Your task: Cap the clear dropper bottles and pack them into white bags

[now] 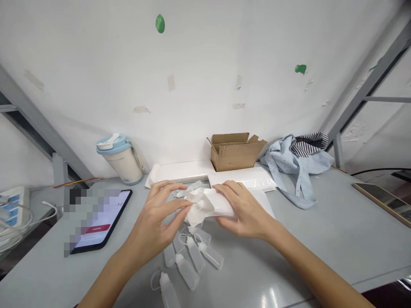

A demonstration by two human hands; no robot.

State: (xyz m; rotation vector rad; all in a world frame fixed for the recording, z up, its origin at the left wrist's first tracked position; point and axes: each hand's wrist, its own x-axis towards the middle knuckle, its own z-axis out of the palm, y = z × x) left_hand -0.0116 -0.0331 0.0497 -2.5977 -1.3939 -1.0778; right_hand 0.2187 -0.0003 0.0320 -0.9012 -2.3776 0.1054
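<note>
My right hand (245, 209) is wrapped over a white bubble mailer (221, 203), which is curled and puffy just above the table. At its left end a thin, crumpled white piece (201, 205) sticks out, and my left hand (165, 211) pinches this between thumb and index finger. Whether that piece is the mailer's flap or a separate sheet, I cannot tell. Below my hands lie several small translucent squeeze bottles (187, 271) with looped caps, scattered on the grey table (257, 273). What is inside the mailer is hidden.
White mailers (180, 171) lie stacked at the wall beside an open cardboard box (236, 154). A cream tumbler (120, 160) and a phone (102, 222) are on the left. A light-blue cloth bag (297, 164) and another phone (385, 203) rest right. A power strip (14, 209) is far left.
</note>
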